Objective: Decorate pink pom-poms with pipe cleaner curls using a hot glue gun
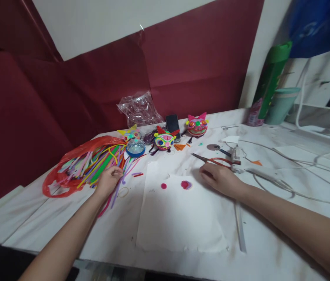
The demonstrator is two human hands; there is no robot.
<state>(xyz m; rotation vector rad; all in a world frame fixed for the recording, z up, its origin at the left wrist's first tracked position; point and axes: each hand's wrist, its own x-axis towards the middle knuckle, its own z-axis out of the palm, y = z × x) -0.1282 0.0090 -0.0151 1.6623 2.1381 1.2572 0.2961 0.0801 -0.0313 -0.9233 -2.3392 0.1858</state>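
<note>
The left hand [109, 182] is at the edge of a heap of coloured pipe cleaners [102, 166] spilling from a red plastic bag [91, 143]; its fingers are curled, though whether that grip has hold of a strand I cannot tell. The right hand [220, 178], fingers bent, is beside the orange-handled scissors [211, 159] on the bench [264, 249], its grip on them equally unclear. Between the hands, a white sheet [179, 222] carries a red disc [163, 186] (left of a pink-and-lilac piece [186, 185]).
</note>
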